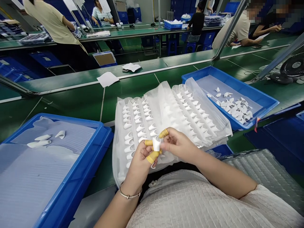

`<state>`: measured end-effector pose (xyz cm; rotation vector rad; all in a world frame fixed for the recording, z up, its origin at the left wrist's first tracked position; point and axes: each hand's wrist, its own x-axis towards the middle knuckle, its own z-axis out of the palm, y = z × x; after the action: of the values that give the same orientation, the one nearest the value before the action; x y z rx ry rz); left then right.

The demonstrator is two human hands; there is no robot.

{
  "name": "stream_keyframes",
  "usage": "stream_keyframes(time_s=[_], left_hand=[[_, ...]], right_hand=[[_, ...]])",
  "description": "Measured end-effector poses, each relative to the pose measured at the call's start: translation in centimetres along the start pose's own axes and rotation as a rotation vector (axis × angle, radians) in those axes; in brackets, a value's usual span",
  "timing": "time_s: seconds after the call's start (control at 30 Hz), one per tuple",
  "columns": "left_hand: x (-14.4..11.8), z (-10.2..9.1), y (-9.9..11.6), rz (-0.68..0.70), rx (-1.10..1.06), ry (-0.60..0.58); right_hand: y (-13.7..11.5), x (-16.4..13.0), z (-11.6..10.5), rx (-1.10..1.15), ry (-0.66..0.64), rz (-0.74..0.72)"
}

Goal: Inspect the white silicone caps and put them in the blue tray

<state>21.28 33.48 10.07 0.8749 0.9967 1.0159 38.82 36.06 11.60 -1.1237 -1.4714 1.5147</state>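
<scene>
Between my hands is a small white curved plastic-looking part (156, 144) with an open, scooped end. My left hand (146, 153) pinches it with fingers in yellow finger cots. My right hand (174, 142) is at its right side, a yellow-capped index finger bent over its upper edge and the thumb close to its side; whether this hand grips it I cannot tell. Beneath both hands lie clear plastic trays (121, 136) on the bench, holding rows of similar white parts (139, 120).
At the left stands a blue bin (95, 152) lined with sheeting, with a few white parts (42, 141) inside. Another blue bin (266, 99) at the right holds a pile of them. Paper (107, 79) lies on the green bench; a black fan (293, 66) sits far right. Several people work beyond.
</scene>
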Motion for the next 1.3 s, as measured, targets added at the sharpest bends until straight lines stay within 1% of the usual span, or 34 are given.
stream_keyframes(time_s=[0.13, 0.2, 0.3, 0.37, 0.47, 0.57, 0.67, 0.73, 0.8, 0.83, 0.9, 0.97, 1.03, 1.1, 1.2, 1.3], left_hand=[[0.0, -0.1, 0.2, -0.036, -0.038, -0.042], [-0.1, -0.1, 0.4, -0.068, -0.081, -0.052], [-0.1, 0.0, 0.6, -0.112, -0.137, -0.046], [-0.1, 0.0, 0.7, -0.122, -0.164, -0.037], [-0.1, 0.1, 0.8, -0.116, -0.184, -0.031], [0.0, 0.0, 0.8, -0.115, -0.177, -0.042], [-0.2, -0.1, 0.7, -0.115, -0.126, -0.064], [-0.5, -0.1, 0.7, -0.105, -0.076, -0.091], [-0.8, -0.1, 0.8, -0.086, 0.015, -0.109], [-1.0, -0.1, 0.8, -0.066, 0.086, -0.094], [-1.2, 0.0, 1.0, -0.012, 0.263, -0.024], [-1.2, 0.0, 1.1, 0.044, 0.412, 0.052], [-1.2, 0.0, 1.1, 0.073, 0.505, 0.078], [-1.1, -0.1, 1.0, 0.094, 0.59, 0.085], [-1.1, -0.2, 0.6, 0.138, 0.738, 0.08], [-1.4, -0.2, 0.4, 0.182, 0.814, 0.061]], right_hand=[[-0.1, 0.2, 0.7, -0.039, -0.038, 0.003], [0.2, 0.7, 0.5, -0.064, 0.021, -0.041], [0.7, 1.5, -0.4, -0.115, 0.179, -0.094], [0.8, 1.7, -0.9, -0.096, 0.225, -0.112], [0.4, 1.4, -1.0, -0.044, 0.192, -0.132], [-0.3, 0.7, -0.3, -0.005, 0.089, -0.079], [-0.6, 0.4, 0.6, -0.083, 0.01, -0.025], [-0.4, 0.6, 0.6, -0.155, 0.017, -0.041], [-0.1, 1.0, 0.2, -0.179, 0.067, -0.063], [0.1, 1.2, -0.1, -0.166, 0.088, -0.06], [0.3, 1.5, -0.8, -0.108, 0.106, -0.034], [0.3, 1.4, -1.3, -0.063, 0.062, -0.006], [0.0, 0.9, -1.4, -0.074, 0.004, -0.012], [-0.4, 0.2, -1.1, -0.148, -0.015, -0.03], [-0.9, -0.5, -0.1, -0.321, 0.007, -0.029], [-0.9, -0.4, 0.4, -0.408, 0.011, -0.044]])
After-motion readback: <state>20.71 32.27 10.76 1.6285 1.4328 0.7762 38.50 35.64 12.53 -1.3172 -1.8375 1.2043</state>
